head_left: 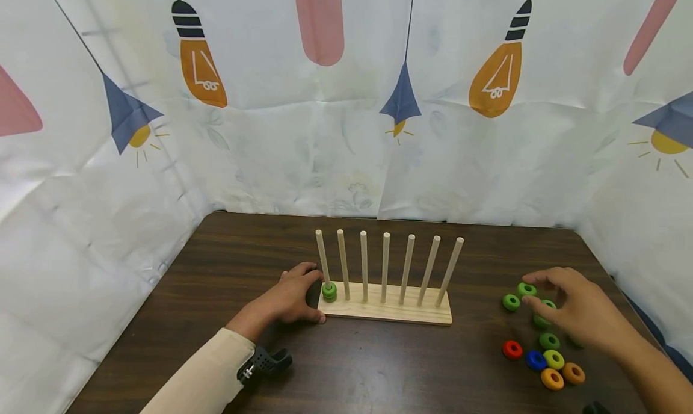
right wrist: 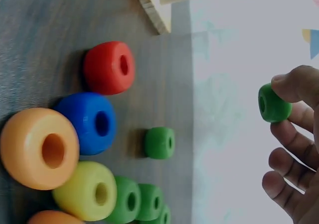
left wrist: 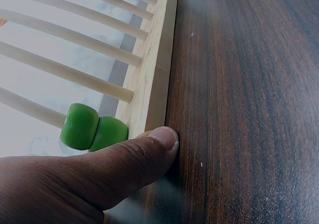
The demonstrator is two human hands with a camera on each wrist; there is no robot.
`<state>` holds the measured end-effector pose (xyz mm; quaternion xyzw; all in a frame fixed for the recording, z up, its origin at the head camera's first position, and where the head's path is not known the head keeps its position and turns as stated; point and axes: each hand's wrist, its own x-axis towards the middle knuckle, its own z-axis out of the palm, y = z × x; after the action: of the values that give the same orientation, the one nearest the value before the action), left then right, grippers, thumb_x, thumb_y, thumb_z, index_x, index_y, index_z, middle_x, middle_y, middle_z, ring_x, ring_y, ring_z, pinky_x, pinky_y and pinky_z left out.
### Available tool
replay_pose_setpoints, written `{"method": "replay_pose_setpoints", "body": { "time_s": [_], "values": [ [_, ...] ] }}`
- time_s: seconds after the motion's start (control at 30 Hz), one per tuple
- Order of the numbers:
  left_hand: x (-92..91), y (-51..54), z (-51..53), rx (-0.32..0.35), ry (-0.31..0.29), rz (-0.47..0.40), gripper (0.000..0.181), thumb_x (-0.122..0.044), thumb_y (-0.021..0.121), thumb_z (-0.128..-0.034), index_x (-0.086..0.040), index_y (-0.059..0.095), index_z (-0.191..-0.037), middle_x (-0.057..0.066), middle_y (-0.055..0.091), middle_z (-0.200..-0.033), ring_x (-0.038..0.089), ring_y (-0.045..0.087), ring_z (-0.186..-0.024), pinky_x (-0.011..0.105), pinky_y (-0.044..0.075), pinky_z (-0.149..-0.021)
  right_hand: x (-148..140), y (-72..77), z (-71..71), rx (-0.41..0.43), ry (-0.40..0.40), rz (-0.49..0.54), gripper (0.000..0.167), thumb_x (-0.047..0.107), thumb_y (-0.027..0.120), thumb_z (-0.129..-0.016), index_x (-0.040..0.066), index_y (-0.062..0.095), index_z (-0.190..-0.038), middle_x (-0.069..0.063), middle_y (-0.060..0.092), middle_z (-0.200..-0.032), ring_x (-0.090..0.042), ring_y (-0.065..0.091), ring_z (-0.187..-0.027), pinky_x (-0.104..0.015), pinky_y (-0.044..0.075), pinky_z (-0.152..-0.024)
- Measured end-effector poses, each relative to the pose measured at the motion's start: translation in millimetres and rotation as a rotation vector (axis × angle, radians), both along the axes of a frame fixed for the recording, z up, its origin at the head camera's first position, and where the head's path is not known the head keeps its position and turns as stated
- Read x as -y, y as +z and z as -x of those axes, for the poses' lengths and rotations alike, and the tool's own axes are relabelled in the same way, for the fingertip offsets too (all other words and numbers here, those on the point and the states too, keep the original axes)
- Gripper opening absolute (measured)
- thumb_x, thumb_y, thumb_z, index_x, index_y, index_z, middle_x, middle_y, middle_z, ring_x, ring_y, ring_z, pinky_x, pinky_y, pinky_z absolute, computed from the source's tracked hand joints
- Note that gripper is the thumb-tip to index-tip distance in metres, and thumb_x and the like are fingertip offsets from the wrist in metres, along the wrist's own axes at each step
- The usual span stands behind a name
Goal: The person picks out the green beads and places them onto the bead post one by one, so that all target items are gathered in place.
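Observation:
The wooden peg rack (head_left: 387, 308) stands on the table with a row of several upright pegs. Two green beads (left wrist: 79, 126) are stacked on its leftmost peg. My left hand (head_left: 295, 296) grips the rack's left end, its thumb pressed on the front edge of the base. Over on the right, my right hand (head_left: 576, 308) pinches a green bead (right wrist: 274, 104) between thumb and finger, raised off the table. Below it lie more loose green beads (head_left: 511, 302), partly hidden by the hand in the head view.
Near the right hand lie a red bead (head_left: 512, 349), a blue bead (head_left: 536, 360), a yellow-green bead (head_left: 554, 359) and two orange beads (head_left: 552, 379). The dark wood table (head_left: 379, 366) meets a white printed curtain (head_left: 325, 155) behind and at both sides.

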<state>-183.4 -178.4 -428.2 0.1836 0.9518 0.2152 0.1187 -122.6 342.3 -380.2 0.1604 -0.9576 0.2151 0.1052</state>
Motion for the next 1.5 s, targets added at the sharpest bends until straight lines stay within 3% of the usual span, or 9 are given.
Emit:
{"method": "replay_pose_setpoints", "body": {
  "time_s": [0.13,0.43,0.7,1.1,1.5],
  "values": [
    [0.4,0.1,0.5,0.003,0.002,0.002,0.069,-0.036,0.095,-0.0723,-0.015,0.062,-0.129,0.021,0.035,-0.157,0.048,0.033,-0.143,0.067,0.02,-0.115,2.9,8.6,3.4,-0.066,0.029,-0.014,0.036,0.016,0.089,-0.081,0.018,0.073,-0.114,0.003,0.063,-0.104,-0.003,0.048,-0.079,-0.025,0.043,-0.062],
    [0.9,-1.0,2.0,0.0,-0.004,0.009,0.069,-0.038,0.095,-0.0724,-0.015,0.062,-0.13,0.021,0.036,-0.157,0.047,0.034,-0.143,0.067,0.022,-0.114,12.5,27.6,8.6,-0.153,0.082,-0.01,0.038,0.012,0.089,-0.08,0.018,0.073,-0.113,0.006,0.066,-0.107,-0.002,0.052,-0.09,-0.017,0.043,-0.071],
    [0.1,0.5,2.2,0.002,-0.008,0.014,0.07,-0.037,0.094,-0.0732,-0.015,0.062,-0.13,0.021,0.035,-0.157,0.047,0.034,-0.143,0.067,0.02,-0.115,20.1,39.8,13.7,-0.176,0.105,0.004,0.038,0.015,0.089,-0.081,0.019,0.073,-0.115,0.007,0.066,-0.108,-0.004,0.054,-0.088,-0.017,0.044,-0.072],
    [-0.4,0.9,2.1,0.005,-0.009,0.019,0.069,-0.038,0.094,-0.0731,-0.015,0.062,-0.129,0.021,0.035,-0.157,0.046,0.034,-0.144,0.067,0.021,-0.115,34.9,56.0,22.4,-0.289,0.205,0.019,0.043,0.004,0.09,-0.073,0.016,0.073,-0.111,0.008,0.068,-0.104,-0.003,0.053,-0.089,-0.017,0.042,-0.075],
    [0.0,-1.8,2.7,0.003,-0.009,0.022,0.069,-0.039,0.094,-0.0729,-0.016,0.062,-0.129,0.021,0.036,-0.157,0.045,0.034,-0.144,0.067,0.021,-0.115,48.2,69.6,27.8,-0.312,0.215,0.011,0.047,0.003,0.091,-0.072,0.015,0.074,-0.114,0.002,0.069,-0.108,-0.008,0.052,-0.086,-0.019,0.042,-0.073]
  ]
}}
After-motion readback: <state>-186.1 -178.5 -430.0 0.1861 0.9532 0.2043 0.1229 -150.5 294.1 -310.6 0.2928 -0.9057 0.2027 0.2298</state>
